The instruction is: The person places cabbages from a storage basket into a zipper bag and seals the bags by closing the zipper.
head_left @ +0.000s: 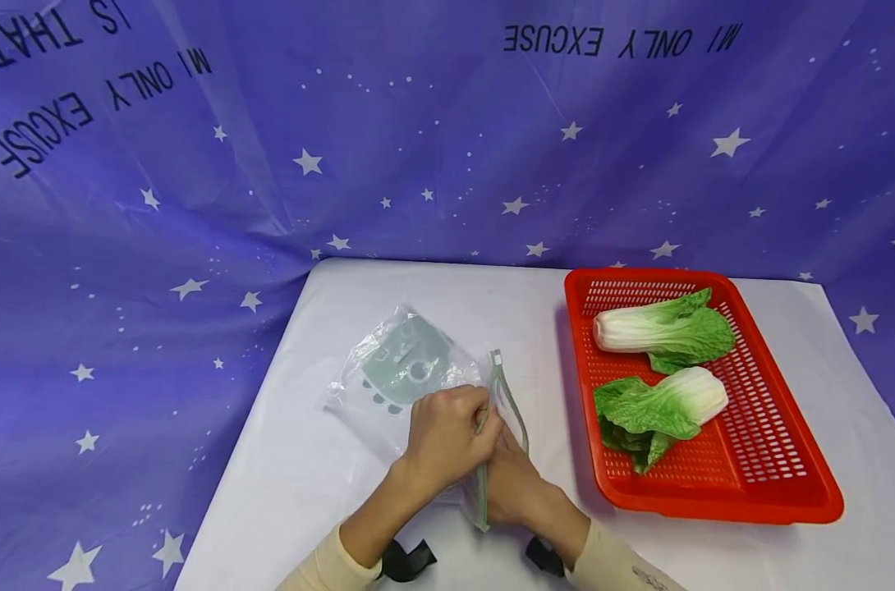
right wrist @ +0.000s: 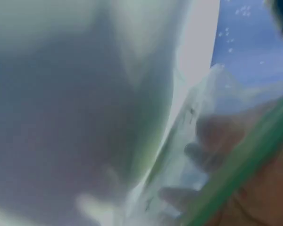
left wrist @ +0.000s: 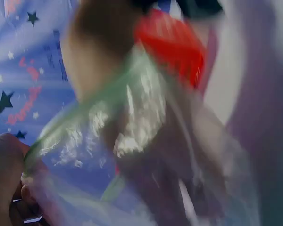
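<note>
A clear plastic zip bag point(head_left: 366, 410) with a pale green cartoon print and green zip edge lies on the white table. My left hand point(head_left: 447, 427) grips the bag by its mouth; in the left wrist view the left fingers point(left wrist: 28, 197) hold the green edge. The right hand point(head_left: 512, 484) is at the bag's mouth, its fingers hidden behind the left hand in the head view. In the right wrist view the right fingers point(right wrist: 217, 134) show through clear plastic, apart from each other, with the green strip point(right wrist: 245, 165) crossing over the hand. I see nothing held in it.
To the right stands a red plastic basket point(head_left: 776, 402) with slotted walls. Inside it lie two cabbages, one at the back point(head_left: 640, 328) and one in front point(head_left: 662, 414). A purple star-patterned cloth point(head_left: 447, 148) hangs behind the table point(head_left: 270, 501).
</note>
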A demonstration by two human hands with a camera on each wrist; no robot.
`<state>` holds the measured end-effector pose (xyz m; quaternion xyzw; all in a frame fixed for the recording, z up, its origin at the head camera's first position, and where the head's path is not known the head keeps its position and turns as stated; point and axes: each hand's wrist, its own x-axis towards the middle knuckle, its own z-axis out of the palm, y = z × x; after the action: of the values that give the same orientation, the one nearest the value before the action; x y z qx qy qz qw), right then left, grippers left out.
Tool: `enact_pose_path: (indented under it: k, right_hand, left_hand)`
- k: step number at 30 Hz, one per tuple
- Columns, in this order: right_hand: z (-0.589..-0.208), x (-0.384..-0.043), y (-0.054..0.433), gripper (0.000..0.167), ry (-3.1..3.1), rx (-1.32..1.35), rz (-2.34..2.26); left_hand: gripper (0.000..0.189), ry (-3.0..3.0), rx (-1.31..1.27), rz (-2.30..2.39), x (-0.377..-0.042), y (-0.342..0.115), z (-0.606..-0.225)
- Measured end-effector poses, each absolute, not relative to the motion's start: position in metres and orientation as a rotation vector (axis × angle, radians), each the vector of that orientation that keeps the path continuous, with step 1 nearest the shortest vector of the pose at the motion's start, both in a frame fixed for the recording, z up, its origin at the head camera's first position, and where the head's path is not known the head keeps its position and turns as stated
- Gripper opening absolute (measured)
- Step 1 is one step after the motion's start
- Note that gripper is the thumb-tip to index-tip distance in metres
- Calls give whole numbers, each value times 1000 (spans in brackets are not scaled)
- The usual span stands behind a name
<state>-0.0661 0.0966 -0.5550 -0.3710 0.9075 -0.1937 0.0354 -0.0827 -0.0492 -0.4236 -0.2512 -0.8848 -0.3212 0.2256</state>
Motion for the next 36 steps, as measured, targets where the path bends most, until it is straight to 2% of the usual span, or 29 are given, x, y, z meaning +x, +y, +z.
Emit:
enact_pose_path:
  k: [1,4,6,9,13,17,19,21,23,25,28,29,32,34,36]
  right_hand:
    - [-539,-57,95,68,2825,-1104,-480]
    - [-504,-42,96,67,2859,-962,-241]
    - [-506,-43,98,66,2861,-864,-293]
    - [-511,-48,101,63,2972,-842,-487]
    - [-511,-61,101,42,3269,-858,-862]
    - [-516,-75,103,34,3316,-499,-1351]
    - [-518,-80,106,38,3199,-303,-1543]
    - [-518,-84,109,41,3100,-239,-1565]
    - [-516,-85,111,35,3041,-325,-1455]
    - [-513,-84,113,33,3006,-533,-1239]
    - [-510,-77,118,38,2898,-775,-817]
    - [-510,-75,119,45,2863,-827,-694]
    - [-513,-71,121,60,2781,-866,-447]
    - [-515,-70,121,58,2785,-883,-441]
    - [-517,-68,120,54,2803,-907,-517]
  left_hand:
    - [35,-2448,-674,-876,-85,-50,-425]
    - [36,-2466,-681,-833,-87,-50,-428]
    - [36,-2476,-721,-812,-86,-48,-431]
    - [36,-2487,-768,-789,-83,-44,-433]
    - [35,-2491,-785,-796,-80,-43,-432]
    - [35,-2469,-820,-795,-77,-43,-427]
    - [35,-2460,-840,-789,-76,-43,-425]
    - [35,-2468,-843,-786,-76,-42,-425]
    - [34,-2487,-820,-790,-77,-41,-425]
    - [33,-2504,-791,-798,-79,-39,-426]
    - [30,-2508,-768,-805,-83,-37,-428]
    - [28,-2508,-765,-799,-84,-35,-429]
    - [21,-2523,-715,-777,-88,-31,-431]
    - [18,-2560,-643,-741,-89,-29,-433]
    - [23,-2612,-575,-704,-89,-28,-434]
